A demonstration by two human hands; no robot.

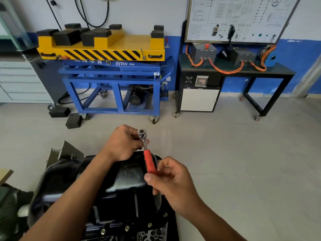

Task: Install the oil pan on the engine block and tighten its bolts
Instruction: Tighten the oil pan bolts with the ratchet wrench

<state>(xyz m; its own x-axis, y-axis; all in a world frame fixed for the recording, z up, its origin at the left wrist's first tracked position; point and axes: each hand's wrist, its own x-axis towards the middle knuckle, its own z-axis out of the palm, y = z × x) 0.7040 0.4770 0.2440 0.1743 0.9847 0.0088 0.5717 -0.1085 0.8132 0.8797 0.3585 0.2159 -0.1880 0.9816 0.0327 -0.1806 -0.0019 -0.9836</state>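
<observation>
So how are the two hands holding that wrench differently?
The left hand pinches the metal head of the ratchet wrench; the right hand holds its red handle. The left hand is farther away, the right hand nearer the camera. Both hold the same tool above the black oil pan.

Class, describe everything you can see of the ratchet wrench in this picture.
The ratchet wrench has a shiny metal head with a dark centre, a slim metal neck and a red-orange grip. It is held in the air over the black oil pan, head away from the person, on no bolt. The left hand pinches it near the head; the right hand grips the handle's lower end.
</observation>
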